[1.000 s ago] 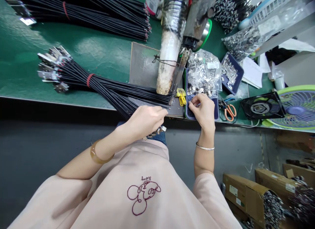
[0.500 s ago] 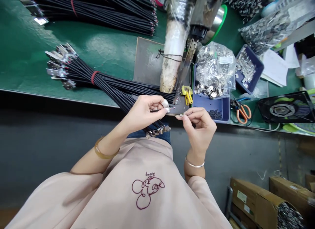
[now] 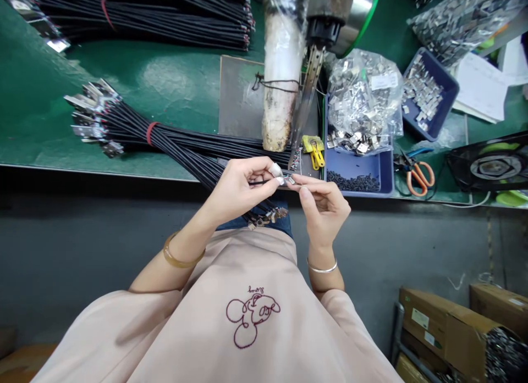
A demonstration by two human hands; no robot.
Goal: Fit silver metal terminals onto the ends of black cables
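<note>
head: tray (image 3: 381, 166) (black bits (image 3: 355, 183), metal pieces (image 3: 360, 144))

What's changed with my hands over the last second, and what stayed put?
Your right hand has left the blue tray and moved toward your left hand, bringing a small metal piece up to it. Your left hand has turned, so its pinch on a black cable now shows. The red-banded cable bundle and yellow tool lie as before.

A thin black cable (image 3: 258, 183) runs sideways, its tip rightward. A small, shiny metal piece (image 3: 291, 180) sits tilted beside the tip; contact is unclear.
</note>
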